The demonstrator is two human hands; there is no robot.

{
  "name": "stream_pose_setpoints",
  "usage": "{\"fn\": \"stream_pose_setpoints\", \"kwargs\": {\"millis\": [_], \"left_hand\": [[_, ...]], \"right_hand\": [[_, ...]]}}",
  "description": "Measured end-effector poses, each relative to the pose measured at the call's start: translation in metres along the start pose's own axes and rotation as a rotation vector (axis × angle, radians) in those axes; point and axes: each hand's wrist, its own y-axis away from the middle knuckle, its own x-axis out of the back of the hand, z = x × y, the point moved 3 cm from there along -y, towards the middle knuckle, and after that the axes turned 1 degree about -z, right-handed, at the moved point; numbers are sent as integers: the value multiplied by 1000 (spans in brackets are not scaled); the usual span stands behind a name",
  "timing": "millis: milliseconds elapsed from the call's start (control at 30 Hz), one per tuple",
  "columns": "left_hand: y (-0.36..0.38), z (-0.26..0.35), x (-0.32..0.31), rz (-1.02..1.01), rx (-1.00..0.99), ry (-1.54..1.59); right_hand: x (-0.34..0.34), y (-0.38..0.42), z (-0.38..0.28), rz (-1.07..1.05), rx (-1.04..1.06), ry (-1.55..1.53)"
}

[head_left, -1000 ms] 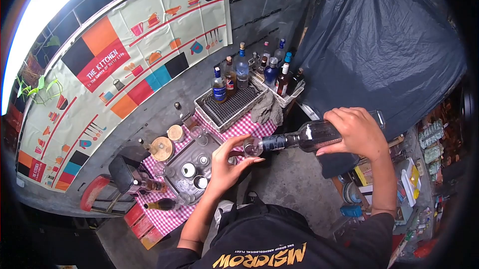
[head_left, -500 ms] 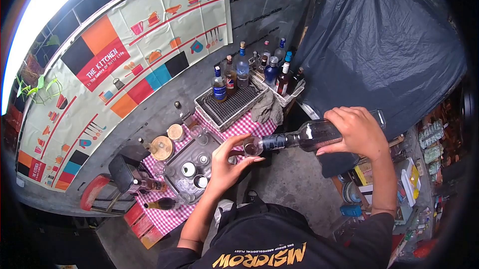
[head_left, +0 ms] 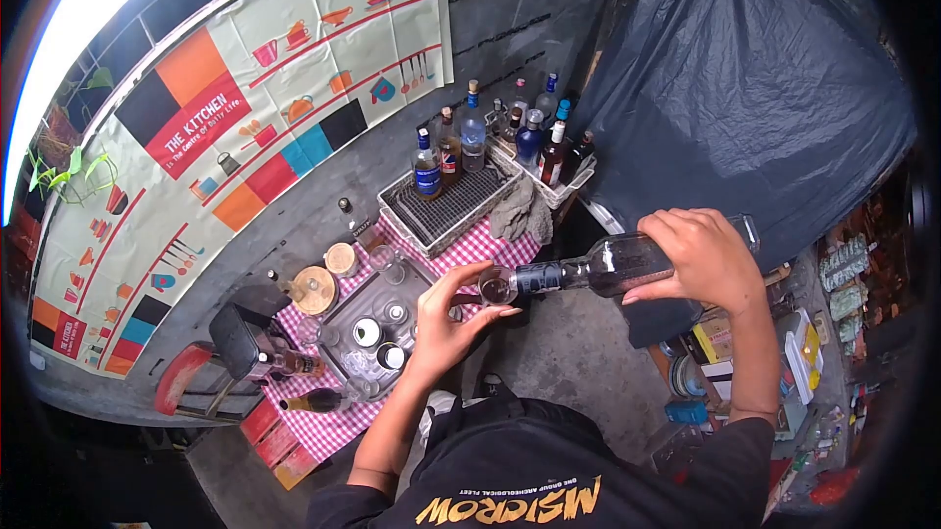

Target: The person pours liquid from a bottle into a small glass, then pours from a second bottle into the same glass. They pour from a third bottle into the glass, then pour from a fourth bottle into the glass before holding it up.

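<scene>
My right hand [head_left: 691, 259] is wrapped round the body of a dark glass bottle [head_left: 622, 262], which lies nearly level, its neck pointing left. The bottle's mouth meets the rim of a small clear glass [head_left: 497, 286]. Thumb and fingers of my left hand [head_left: 446, 318] hold that glass; dark liquid shows inside it. Below and to the left, a grey tray [head_left: 348, 318] bears several glasses and small containers on a red-and-white checked cloth [head_left: 475, 247].
Several bottles stand on a wire-mesh rack [head_left: 441, 210] and in a white basket [head_left: 561, 193] at the back. Round wooden lids [head_left: 315, 291] and more bottles surround the tray. A dark plastic sheet [head_left: 745, 107] hangs at right, above shelves with books [head_left: 716, 340].
The view has shifted slightly, so the table and wall appear a little further left. Both hands keep their hold, and more dark liquid shows in the small glass.
</scene>
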Motion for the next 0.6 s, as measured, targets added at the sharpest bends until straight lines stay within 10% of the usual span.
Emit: {"fn": "stream_pose_setpoints", "kwargs": {"millis": [600], "left_hand": [[-3, -1, -4, -8, 19, 8]], "right_hand": [[0, 2, 4, 45, 8, 5]]}}
